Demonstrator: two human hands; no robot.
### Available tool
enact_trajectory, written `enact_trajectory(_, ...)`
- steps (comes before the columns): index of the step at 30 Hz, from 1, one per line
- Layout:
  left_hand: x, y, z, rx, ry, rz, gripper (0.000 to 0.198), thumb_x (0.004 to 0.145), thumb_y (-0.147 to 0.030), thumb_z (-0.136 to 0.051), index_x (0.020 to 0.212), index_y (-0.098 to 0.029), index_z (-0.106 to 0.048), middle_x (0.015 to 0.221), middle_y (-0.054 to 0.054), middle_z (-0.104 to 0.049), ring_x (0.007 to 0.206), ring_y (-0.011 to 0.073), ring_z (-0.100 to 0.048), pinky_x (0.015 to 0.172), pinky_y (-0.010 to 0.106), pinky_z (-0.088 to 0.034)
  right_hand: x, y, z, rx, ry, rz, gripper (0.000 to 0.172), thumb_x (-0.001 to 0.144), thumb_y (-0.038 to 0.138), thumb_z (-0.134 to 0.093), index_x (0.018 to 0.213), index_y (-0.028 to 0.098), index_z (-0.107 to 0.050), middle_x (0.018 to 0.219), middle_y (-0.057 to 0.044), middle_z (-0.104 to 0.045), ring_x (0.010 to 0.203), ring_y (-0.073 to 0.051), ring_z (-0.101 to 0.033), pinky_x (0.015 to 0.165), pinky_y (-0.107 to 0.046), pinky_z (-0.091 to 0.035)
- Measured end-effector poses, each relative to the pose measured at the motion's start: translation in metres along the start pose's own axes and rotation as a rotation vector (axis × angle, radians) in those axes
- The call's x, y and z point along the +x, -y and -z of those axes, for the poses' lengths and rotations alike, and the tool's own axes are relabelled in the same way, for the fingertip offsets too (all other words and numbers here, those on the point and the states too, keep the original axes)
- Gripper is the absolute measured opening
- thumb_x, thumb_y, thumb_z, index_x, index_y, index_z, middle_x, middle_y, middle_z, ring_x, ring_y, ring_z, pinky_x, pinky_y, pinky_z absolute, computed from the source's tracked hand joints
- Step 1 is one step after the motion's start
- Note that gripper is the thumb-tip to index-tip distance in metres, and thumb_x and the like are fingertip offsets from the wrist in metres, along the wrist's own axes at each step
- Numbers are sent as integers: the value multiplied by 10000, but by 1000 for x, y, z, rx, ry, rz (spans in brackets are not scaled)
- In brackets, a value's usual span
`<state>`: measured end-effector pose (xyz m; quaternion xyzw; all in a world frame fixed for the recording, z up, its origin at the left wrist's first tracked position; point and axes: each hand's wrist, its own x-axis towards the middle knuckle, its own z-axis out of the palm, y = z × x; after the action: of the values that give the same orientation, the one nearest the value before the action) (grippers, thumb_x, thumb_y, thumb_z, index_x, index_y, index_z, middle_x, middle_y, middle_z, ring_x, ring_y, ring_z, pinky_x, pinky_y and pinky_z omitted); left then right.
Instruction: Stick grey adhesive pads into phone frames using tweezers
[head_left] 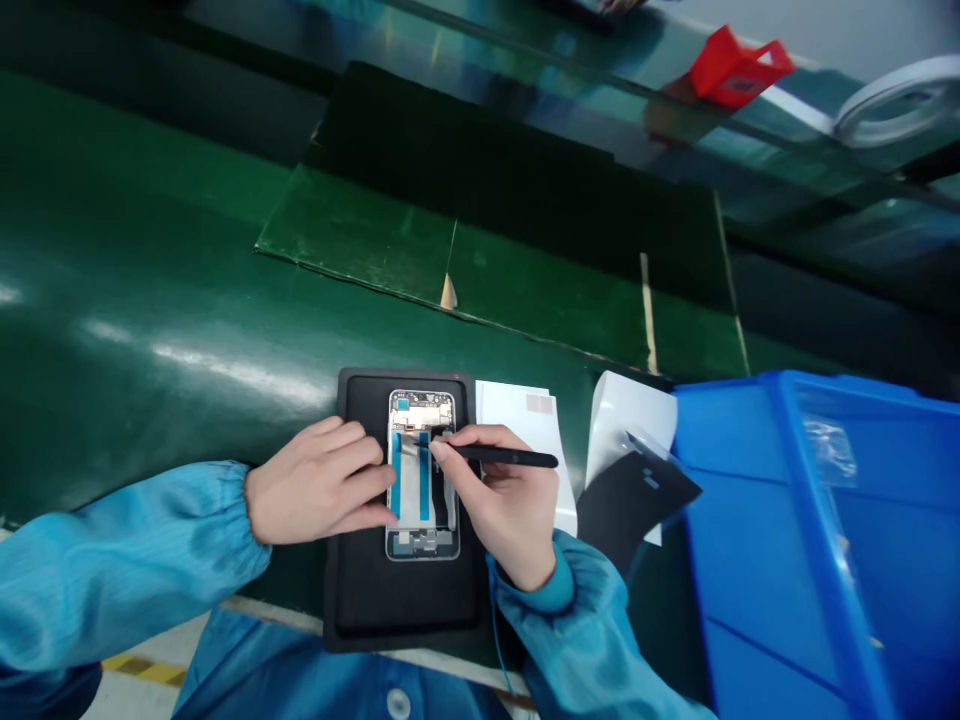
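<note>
An opened smartphone (412,490) lies upright in a black tray (405,600), its circuit board at the far end and blue strips along the bare battery bay. My left hand (330,482) rests at the phone's left edge, fingers apart, with the fingertips touching its frame. In my right hand (517,500) I grip a pair of black tweezers (517,456) like a pen. Their tips point left, at a small flat piece (409,443) just below the circuit board. Whether the tips pinch that piece is too small to tell. A black flex strip (440,490) runs down the phone's right side.
White sheets (525,405) lie right of the tray, with a curled white sheet (634,405) and a black sheet (630,510) beyond. A large blue bin (750,500) stands at the right. Behind are a green mat (525,280), a red box (739,68) and a white ring (892,105).
</note>
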<state>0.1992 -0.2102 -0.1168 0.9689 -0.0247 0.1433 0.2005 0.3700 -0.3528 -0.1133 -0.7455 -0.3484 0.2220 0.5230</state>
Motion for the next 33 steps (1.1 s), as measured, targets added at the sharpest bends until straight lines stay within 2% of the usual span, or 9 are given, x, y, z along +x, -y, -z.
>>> enact_trajectory(5, 0, 2, -5, 43, -10, 97, 266, 971, -391, -541, 1030, -147, -630, 843, 40, -587, 759, 185, -481, 651, 329, -354, 0, -2, -1, -48, -16, 23, 85, 798, 217, -770, 814, 210, -687, 717, 3, -684, 565, -134, -615, 510, -235, -530)
enact_trajectory(33, 1, 1, -4, 50, -16, 102, 229, 973, -357, -544, 1021, -149, -629, 828, 33, -587, 740, 179, -481, 637, 329, -338, 2, 0, -2, -100, -2, 44, 82, 800, 214, -767, 805, 219, -685, 707, 2, -697, 564, -142, -645, 508, -237, -557)
